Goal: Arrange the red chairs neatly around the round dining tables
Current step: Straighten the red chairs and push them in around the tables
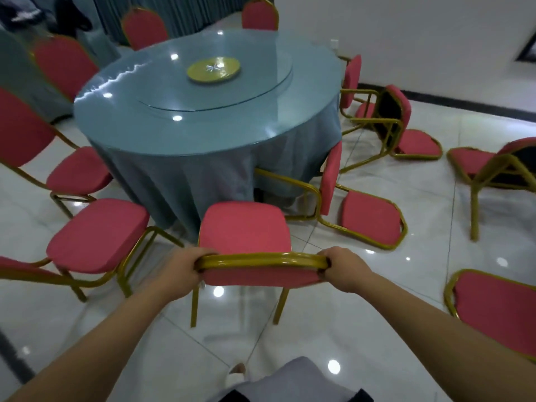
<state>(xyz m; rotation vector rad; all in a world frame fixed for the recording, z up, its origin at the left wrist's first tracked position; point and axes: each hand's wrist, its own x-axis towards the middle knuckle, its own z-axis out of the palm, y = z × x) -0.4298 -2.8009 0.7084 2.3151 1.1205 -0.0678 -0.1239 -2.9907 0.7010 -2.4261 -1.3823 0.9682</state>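
Left hand (179, 271) and right hand (345, 269) have fingers clamped round the gold top rail (261, 260) of the red chair (245, 230). I see it upright at the bench (203, 134) near edge. Stiff frame, probably light; rail ends look the best hold.

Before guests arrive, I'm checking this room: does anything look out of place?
Yes. Three red chairs lie tipped over right of the round table: the nearest chair, the wall-side chair, the far-right chair. The left hand and right hand grip an upright chair.
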